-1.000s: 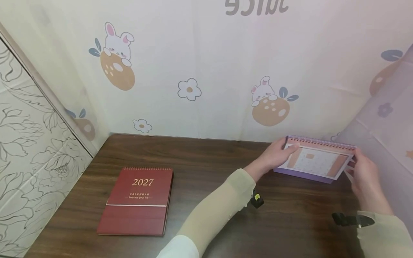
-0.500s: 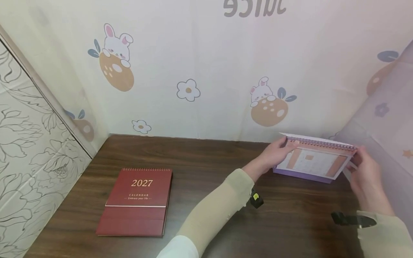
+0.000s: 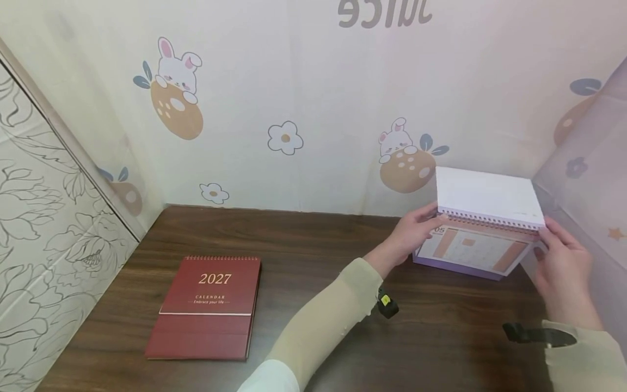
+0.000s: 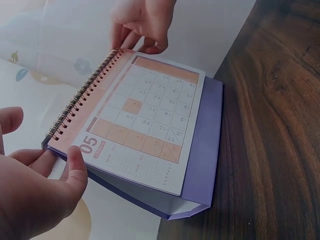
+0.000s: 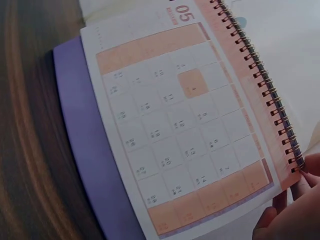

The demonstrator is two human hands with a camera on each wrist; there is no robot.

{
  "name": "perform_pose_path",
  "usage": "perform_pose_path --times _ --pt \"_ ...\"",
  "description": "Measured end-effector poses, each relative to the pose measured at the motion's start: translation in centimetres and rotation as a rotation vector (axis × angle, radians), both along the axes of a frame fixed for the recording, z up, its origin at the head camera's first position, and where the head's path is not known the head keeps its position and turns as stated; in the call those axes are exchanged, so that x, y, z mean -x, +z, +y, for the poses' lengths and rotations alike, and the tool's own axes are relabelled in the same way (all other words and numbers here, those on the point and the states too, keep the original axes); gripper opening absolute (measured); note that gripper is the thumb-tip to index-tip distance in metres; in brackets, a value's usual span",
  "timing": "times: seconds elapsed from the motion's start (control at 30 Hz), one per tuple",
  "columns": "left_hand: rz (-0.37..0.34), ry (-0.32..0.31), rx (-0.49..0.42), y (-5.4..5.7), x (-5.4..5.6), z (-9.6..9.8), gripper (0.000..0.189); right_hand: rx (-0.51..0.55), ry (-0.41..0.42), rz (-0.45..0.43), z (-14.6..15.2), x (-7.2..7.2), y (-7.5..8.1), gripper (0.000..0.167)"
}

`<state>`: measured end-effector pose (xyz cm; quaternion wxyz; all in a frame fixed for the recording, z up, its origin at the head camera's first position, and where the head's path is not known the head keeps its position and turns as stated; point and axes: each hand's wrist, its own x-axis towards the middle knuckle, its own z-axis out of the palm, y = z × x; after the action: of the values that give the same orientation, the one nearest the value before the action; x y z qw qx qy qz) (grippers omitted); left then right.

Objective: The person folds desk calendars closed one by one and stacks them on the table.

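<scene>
A purple desk calendar [image 3: 482,253] stands at the right back of the table, its front page reading 05 with a pale orange grid. Above its spiral binding, a blank white sheet [image 3: 490,193] stands raised towards the wall. My left hand [image 3: 411,231] holds the calendar's upper left corner, thumb on the front page. At the other end of the spiral, my right hand [image 3: 565,264] pinches the upper right corner; the right wrist view shows its fingertips [image 5: 295,180] by the last rings. In the left wrist view, the purple base [image 4: 205,145] rests on the wood.
A red 2027 desk calendar [image 3: 208,305] sits at the left of the dark wooden table [image 3: 313,261]. Behind the table hangs a pale curtain [image 3: 333,109] with rabbit and flower prints. A lilac cloth [image 3: 597,179] borders the right side, close to my right hand.
Behind the spiral, the white sheet has risen from out of sight to stand well above the binding. Both hands have stayed at the calendar's upper corners, the right one shifting slightly.
</scene>
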<state>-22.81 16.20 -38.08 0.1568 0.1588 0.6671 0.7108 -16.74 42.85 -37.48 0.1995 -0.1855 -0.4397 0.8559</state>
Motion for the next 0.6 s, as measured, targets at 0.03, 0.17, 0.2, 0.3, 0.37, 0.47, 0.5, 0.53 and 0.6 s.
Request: perform_pose_path --times 0.03,0.17,0.2,0.3,0.37,0.47,0.5,0.53,0.6 --pt "-0.004 0.005 -0.007 0.02 -0.04 -0.03 0.042 -0.005 -0.022 -0.007 -0.06 0.05 0.10 0.034" --pt "-0.012 0.040 -0.017 0.01 -0.13 0.05 0.040 -0.008 -0.092 0.003 -0.24 0.21 0.41 0.034" --pt "-0.011 0.050 -0.012 0.01 -0.16 0.10 0.039 -0.015 -0.106 0.001 -0.28 0.21 0.47 0.034" --pt "-0.011 0.114 0.025 0.05 -0.29 0.29 0.036 0.016 -0.140 0.026 -0.25 0.17 0.53 0.031" --pt "-0.022 0.164 0.052 0.11 -0.39 0.43 0.033 0.033 -0.159 0.046 -0.21 0.17 0.52 0.029" --pt "-0.044 0.227 0.073 0.19 -0.49 0.57 0.028 0.033 -0.190 0.063 -0.21 0.25 0.50 0.026" --pt "-0.046 0.240 0.078 0.17 -0.47 0.62 0.027 0.032 -0.198 0.068 -0.21 0.28 0.48 0.024" --pt "-0.047 0.249 0.084 0.15 -0.46 0.64 0.025 0.027 -0.205 0.068 -0.21 0.29 0.46 0.023" --pt "-0.042 0.267 0.096 0.05 -0.43 0.70 0.023 0.029 -0.214 0.068 -0.26 0.23 0.45 0.021"
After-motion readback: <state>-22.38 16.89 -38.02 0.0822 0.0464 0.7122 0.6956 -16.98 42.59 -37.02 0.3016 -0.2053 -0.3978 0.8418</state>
